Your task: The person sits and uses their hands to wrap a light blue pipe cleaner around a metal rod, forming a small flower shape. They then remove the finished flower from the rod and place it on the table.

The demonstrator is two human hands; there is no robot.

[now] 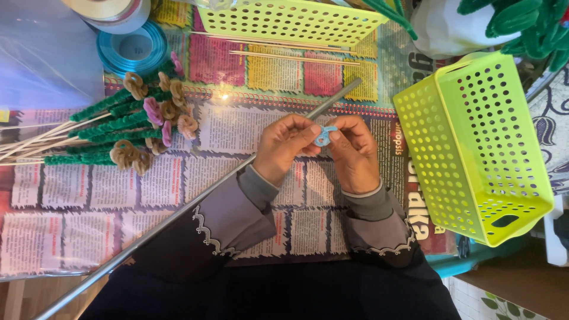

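Two hands meet at table centre: left hand (288, 142) and right hand (354, 151), both with fingertips pinched on one small light-blue pipe-cleaner coil (324, 136), held just above the newspaper (148, 195). The coil is curled into a loop, so no clear long axis; its flat face looks up toward the camera. One long grey metal rod (178, 210) runs diagonally from lower left to upper right, passing under the left wrist. Two lime-green perforated baskets: one (474, 148) at right, tipped on its side, one (290, 21) at top. Roughly six flower stems (112, 133) lie at left, green-wrapped, brown and pink curled heads pointing right; exact count is hard to tell in the pile. Two ribbon rolls top left: blue (133, 50) and white (109, 12). A few thin wooden skewers (290, 56) lie below the top basket. The surface is a table covered in newspaper sheets; a bit of tiled floor shows at lower right.
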